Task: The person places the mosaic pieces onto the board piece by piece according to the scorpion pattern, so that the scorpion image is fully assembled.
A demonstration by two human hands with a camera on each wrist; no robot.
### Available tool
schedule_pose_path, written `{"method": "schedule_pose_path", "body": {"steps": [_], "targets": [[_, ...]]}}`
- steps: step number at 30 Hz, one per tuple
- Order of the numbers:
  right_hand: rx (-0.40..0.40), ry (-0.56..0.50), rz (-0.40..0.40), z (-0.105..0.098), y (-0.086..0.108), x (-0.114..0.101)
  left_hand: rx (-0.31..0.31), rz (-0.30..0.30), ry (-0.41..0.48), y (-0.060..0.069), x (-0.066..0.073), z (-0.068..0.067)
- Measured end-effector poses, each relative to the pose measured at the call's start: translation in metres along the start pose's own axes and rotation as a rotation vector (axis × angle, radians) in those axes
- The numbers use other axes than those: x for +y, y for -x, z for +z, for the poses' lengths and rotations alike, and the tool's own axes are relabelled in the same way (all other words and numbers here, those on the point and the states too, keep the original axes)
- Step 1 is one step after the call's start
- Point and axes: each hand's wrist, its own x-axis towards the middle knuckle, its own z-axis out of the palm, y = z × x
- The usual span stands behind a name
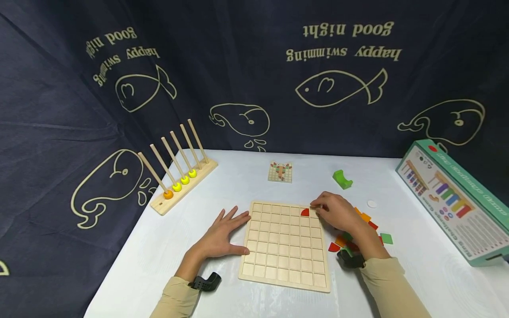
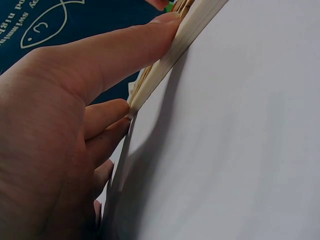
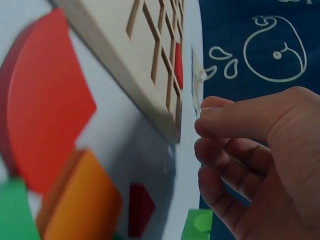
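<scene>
A square wooden grid board (image 1: 284, 247) lies on the table, with one red quarter-round piece (image 1: 305, 212) in a top-row cell near its right corner. My left hand (image 1: 220, 236) is spread at the board's left edge; in the left wrist view the thumb and fingertips of that hand (image 2: 55, 110) touch the board's side (image 2: 175, 52). Over the far right corner of the board is my right hand (image 1: 338, 212). Seen from the right wrist, this hand (image 3: 250, 160) has loosely bent fingers, with no piece visible between them.
Loose red, orange and green pieces (image 1: 386, 239) lie right of the board. Beyond it are a pattern card (image 1: 280, 172) and a green curved block (image 1: 342, 179). A peg rack (image 1: 187, 187) with beads stands left, a white disc (image 1: 371, 204) and a box (image 1: 453, 201) right.
</scene>
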Motion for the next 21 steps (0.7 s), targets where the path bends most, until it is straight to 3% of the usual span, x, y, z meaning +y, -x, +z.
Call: {"method": "schedule_pose_path", "body": {"steps": [4,21], "targets": [[0.023,-0.012,-0.003,-0.008,0.008,0.006,0.006,0.009,0.003,0.001,0.000,0.000],[-0.006,0.008,0.186,-0.029,0.046,0.028,-0.009,-0.005,0.002,0.000,0.000,0.000]]}}
